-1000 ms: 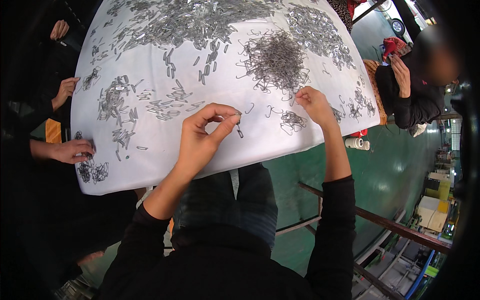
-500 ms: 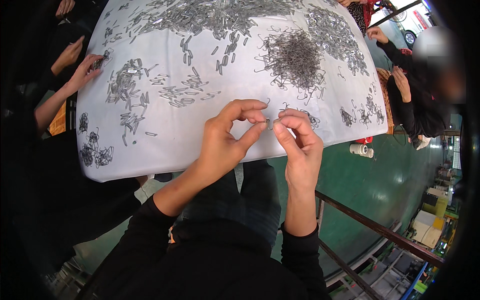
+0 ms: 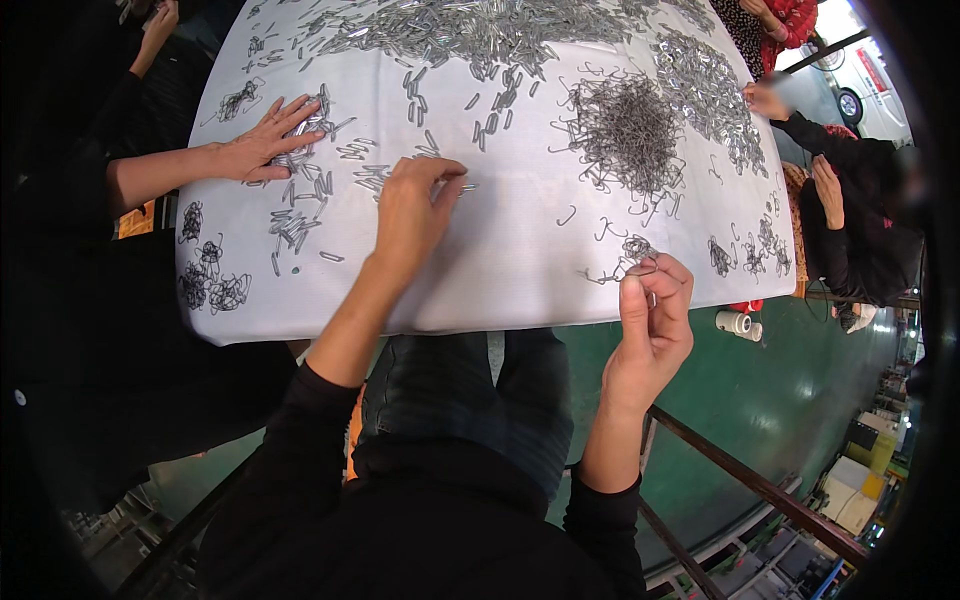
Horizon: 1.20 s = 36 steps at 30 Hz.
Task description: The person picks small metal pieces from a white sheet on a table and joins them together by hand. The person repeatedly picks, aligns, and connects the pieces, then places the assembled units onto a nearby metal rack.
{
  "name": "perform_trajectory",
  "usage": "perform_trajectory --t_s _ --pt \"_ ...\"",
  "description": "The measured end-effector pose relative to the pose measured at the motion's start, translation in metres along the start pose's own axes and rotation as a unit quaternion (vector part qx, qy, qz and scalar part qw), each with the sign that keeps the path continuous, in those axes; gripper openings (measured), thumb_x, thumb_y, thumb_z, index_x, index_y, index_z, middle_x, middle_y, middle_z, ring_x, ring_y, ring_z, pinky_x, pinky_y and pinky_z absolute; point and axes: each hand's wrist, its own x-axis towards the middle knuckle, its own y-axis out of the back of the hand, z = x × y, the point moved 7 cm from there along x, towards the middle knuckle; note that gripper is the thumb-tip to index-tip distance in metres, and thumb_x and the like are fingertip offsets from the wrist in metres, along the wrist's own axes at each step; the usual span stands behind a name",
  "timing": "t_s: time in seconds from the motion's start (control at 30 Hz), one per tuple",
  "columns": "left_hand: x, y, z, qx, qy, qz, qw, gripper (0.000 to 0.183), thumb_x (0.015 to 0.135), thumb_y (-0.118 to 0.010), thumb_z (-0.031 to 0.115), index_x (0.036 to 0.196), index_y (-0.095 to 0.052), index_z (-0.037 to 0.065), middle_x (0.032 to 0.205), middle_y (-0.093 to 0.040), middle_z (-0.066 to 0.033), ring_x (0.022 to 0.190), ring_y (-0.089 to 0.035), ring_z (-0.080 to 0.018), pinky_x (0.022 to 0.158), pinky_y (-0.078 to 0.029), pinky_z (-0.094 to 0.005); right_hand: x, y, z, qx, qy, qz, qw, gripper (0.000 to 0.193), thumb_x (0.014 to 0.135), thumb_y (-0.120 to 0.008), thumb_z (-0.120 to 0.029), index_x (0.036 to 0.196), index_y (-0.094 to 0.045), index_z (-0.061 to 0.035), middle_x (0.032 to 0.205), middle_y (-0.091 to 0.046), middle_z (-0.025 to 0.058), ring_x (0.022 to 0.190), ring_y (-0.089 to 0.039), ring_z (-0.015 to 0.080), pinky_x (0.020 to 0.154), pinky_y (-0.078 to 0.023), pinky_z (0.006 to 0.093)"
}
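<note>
Metal link [image 3: 471, 187] sits right at the fingertips [image 3: 453, 167] of the left hand [image 3: 411, 205], can't tell if pinched; can't read the right hand [image 3: 655, 345] either.

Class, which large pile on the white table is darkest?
The round pile of hooks, beyond the right hand: its thin wires make a dark tangle, whereas the other large piles are shiny, paler links.
</note>
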Motion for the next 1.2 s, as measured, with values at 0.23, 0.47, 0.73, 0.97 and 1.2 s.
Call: perform_trajectory --t_s 0.23,0.47,0.73,0.97,1.2 --pt "0.008 -0.035 -0.005 0.153 -0.058 -0.112 0.980 0.015 0.075 -0.067 0.008 0.090 -0.065 0.004 0.078 -0.062 -0.0103 0.078 -0.058 -0.0263 0.068 -0.046 -0.0345 -0.005 -0.010 0.007 -0.015 0.005 -0.023 1.000 0.009 0.079 -0.065 0.000 0.087 -0.059 -0.0015 0.098 -0.052 0.0063 0.079 -0.047 0.0119 0.067 -0.040 0.0230" --pt "0.005 -0.029 0.024 -0.184 0.047 -0.165 0.968 0.013 0.080 -0.066 0.007 0.093 -0.063 0.004 0.082 -0.063 -0.0033 0.076 -0.058 -0.0129 0.067 -0.045 -0.0268 -0.005 -0.024 0.006 -0.098 0.032 -0.053 0.993 0.008 0.077 -0.067 -0.003 0.083 -0.061 -0.0029 0.094 -0.054 0.0073 0.082 -0.051 0.0169 0.068 -0.041 0.0272" --pt "-0.012 -0.009 0.086 -0.468 0.123 -0.162 0.860 0.012 0.081 -0.067 0.005 0.092 -0.063 0.000 0.083 -0.064 -0.0023 0.075 -0.058 -0.0059 0.068 -0.046 -0.0205 0.002 -0.038 -0.001 -0.145 0.072 -0.073 0.984 0.009 0.075 -0.067 -0.001 0.083 -0.061 -0.0016 0.095 -0.053 0.0099 0.085 -0.054 0.0228 0.074 -0.044 0.0312" --pt "-0.012 -0.003 0.096 -0.419 0.038 -0.115 0.900 0.009 0.078 -0.068 0.003 0.087 -0.065 0.003 0.090 -0.063 -0.0025 0.079 -0.058 -0.0079 0.066 -0.044 -0.0218 0.003 -0.039 0.005 -0.160 0.100 -0.092 0.978 0.011 0.075 -0.067 -0.001 0.084 -0.061 -0.0018 0.097 -0.052 0.0099 0.084 -0.055 0.0243 0.071 -0.045 0.0310" --pt "-0.008 0.006 0.090 -0.408 0.024 -0.092 0.908 0.009 0.077 -0.068 0.001 0.085 -0.066 0.004 0.091 -0.062 -0.0034 0.078 -0.055 -0.0080 0.067 -0.039 -0.0216 0.080 0.044 0.091 -0.321 -0.024 -0.093 0.942 0.007 0.079 -0.064 -0.009 0.086 -0.064 -0.0074 0.082 -0.061 0.0076 0.070 -0.059 0.0234 0.063 -0.047 0.0339"
